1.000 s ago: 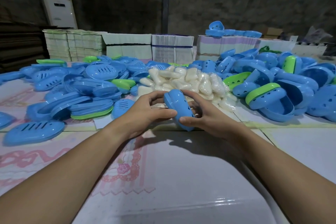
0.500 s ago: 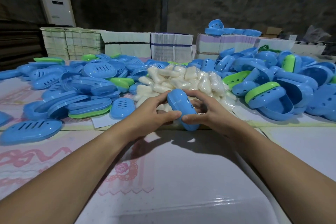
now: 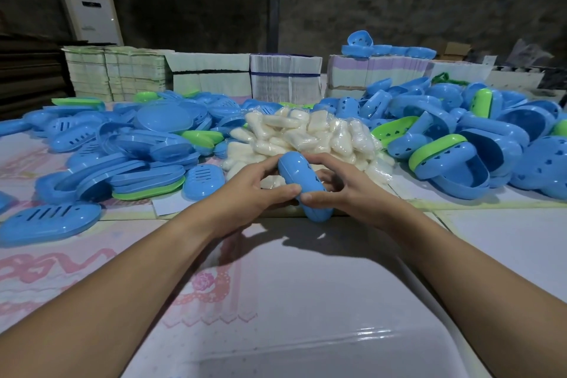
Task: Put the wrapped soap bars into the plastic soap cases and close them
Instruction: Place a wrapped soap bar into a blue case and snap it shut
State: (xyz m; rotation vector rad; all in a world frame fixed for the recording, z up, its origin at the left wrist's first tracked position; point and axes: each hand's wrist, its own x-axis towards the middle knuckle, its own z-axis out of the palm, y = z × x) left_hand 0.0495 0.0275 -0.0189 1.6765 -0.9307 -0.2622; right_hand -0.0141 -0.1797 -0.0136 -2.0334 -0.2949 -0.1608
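Soap case (image 3: 303, 186), blue plastic and oval, is held on its edge just above the bench (image 3: 306, 285), gripped from both sides. Left hand (image 3: 254, 190) curls around its left side, thumb pressed on the near part of the case and fingertips reaching over the far top end. Right hand (image 3: 346, 190) mirrors it on the right side, thumb meeting the left thumb on the case's near face, fingers arched over the far end. Both hands are narrowly closed on the case, whose two halves appear shut together.

Directly behind the hands lies a heap of wrapped soap bars (image 3: 306, 138), pale cream in clear film. To the left is a pile of blue and green case lids (image 3: 129, 159), flat and slotted. To the right is a pile of deeper blue and green case bases (image 3: 478, 144). Stacks of flattened cartons (image 3: 211, 77) line the far edge of the bench, and a white standing air conditioner (image 3: 89, 3) is at the back left.
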